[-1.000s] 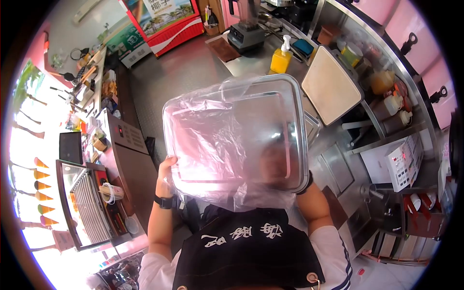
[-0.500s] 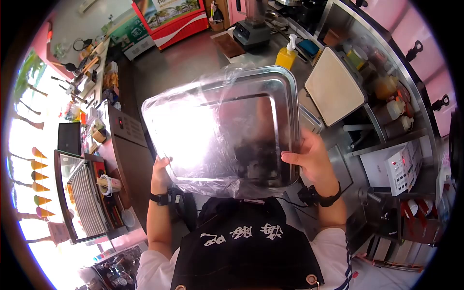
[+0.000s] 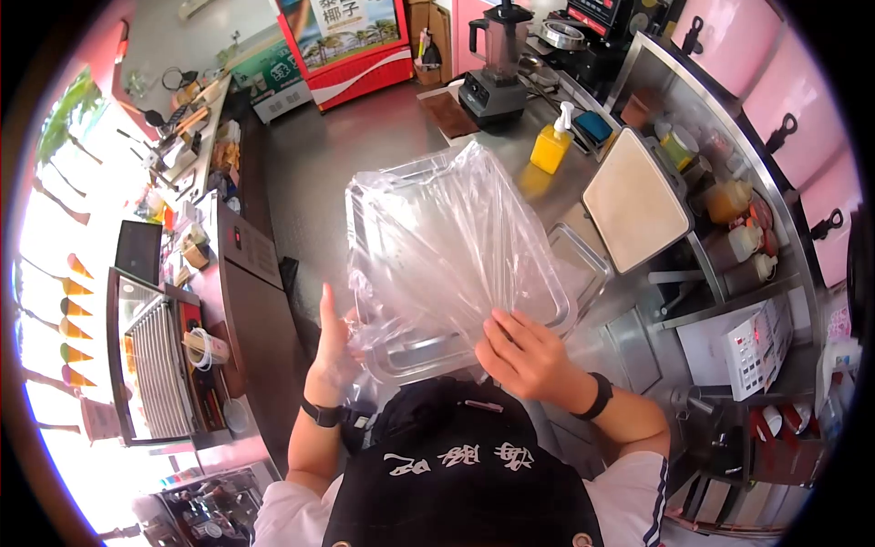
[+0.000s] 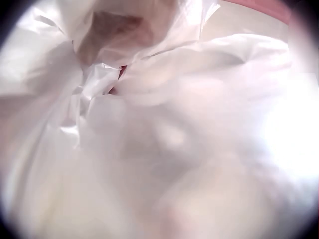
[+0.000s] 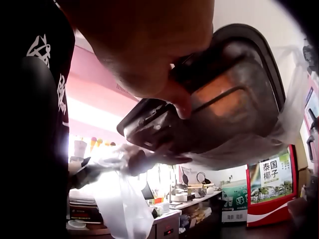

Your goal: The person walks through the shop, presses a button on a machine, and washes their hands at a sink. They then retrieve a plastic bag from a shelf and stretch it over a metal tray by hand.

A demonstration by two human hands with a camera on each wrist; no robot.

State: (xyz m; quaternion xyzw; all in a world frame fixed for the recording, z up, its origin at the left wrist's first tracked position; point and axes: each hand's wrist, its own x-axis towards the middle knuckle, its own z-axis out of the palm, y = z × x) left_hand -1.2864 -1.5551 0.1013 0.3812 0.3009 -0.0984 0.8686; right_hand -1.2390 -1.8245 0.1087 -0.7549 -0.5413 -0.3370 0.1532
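A rectangular metal tray (image 3: 424, 369) is held up before the black apron, with a clear plastic bag (image 3: 437, 237) drawn over it. My right hand (image 3: 529, 356) pinches the bag near the tray's near right part; creases fan out from the fingertips. At the tray's left side is my left hand (image 3: 333, 351), thumb sticking up and apart, with plastic hanging around it. The right wrist view shows the left hand's fingers stretched out under the tray (image 5: 271, 74). Crumpled plastic (image 4: 149, 124) fills the left wrist view and hides that hand.
To the right, another metal tray (image 3: 597, 260) and a cream cutting board (image 3: 635, 201) are on the steel counter. A yellow pump bottle (image 3: 550, 149) and a blender (image 3: 497, 82) stand further back. At left are a roller grill (image 3: 164, 374) and a brown cabinet (image 3: 260, 310).
The tray has turned and tilted. My right hand moved from the tray's right edge to the plastic, which is now bunched over the top. The left thumb has come off the rim.
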